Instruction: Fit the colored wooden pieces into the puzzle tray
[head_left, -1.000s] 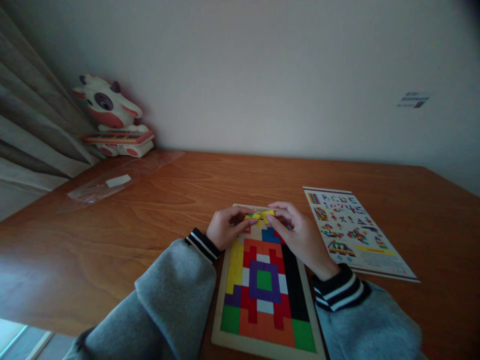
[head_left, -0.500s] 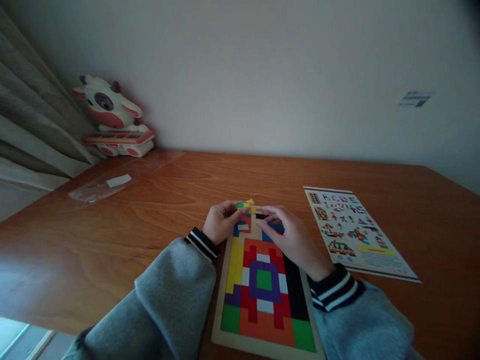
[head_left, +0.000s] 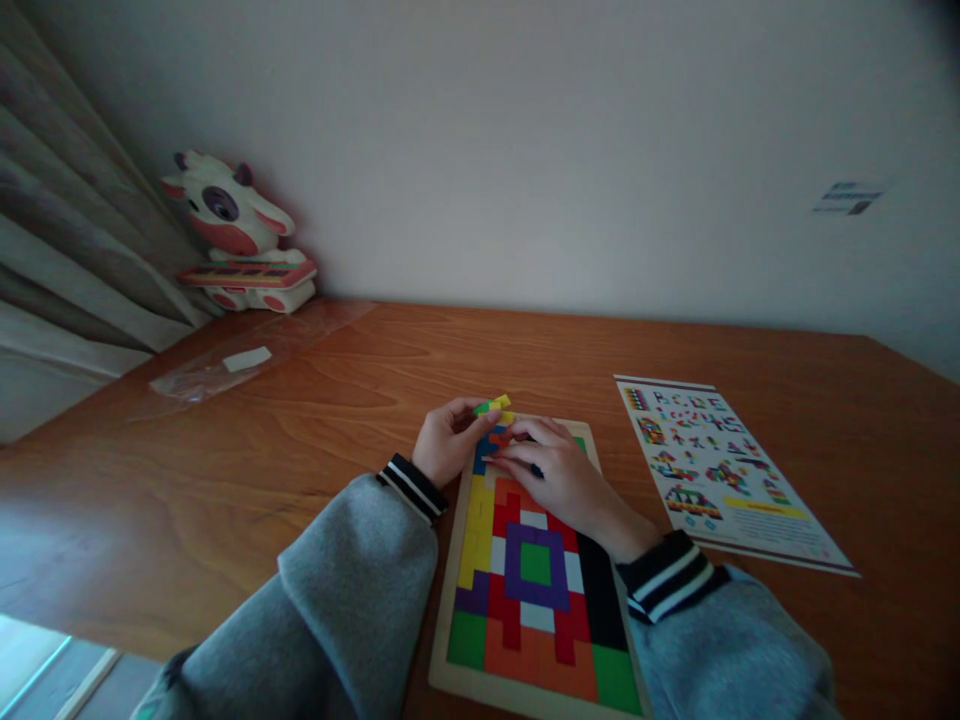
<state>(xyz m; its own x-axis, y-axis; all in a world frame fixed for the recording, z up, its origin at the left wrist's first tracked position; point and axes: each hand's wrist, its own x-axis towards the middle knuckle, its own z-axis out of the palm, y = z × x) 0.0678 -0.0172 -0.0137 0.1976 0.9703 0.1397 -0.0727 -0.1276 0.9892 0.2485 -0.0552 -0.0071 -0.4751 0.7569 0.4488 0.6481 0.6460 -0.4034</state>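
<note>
A wooden puzzle board (head_left: 441,640) lies lengthwise before me, most of its surface covered with coloured blocks around a purple ring with a green centre (head_left: 535,564). At its far left corner my left hand (head_left: 444,440) is closed on yellow and green blocks (head_left: 495,405), gripped between thumb and fingers. My right hand (head_left: 555,470) reaches over the upper part of the board. Its thumb and fingertips are pinched at a small white block (head_left: 487,459), of which only an edge shows. The right hand hides much of the board's upper rows.
A printed pattern sheet (head_left: 720,460) lies to the right of the board. At the back left, a cow-shaped toy keyboard (head_left: 247,240) stands against the wall, with a clear plastic bag (head_left: 202,380) in front. A curtain (head_left: 67,240) hangs at the left.
My right hand has moved left and nearer, from beside the yellow block to the white block on the board. My left hand keeps its blocks. The view has shifted slightly.
</note>
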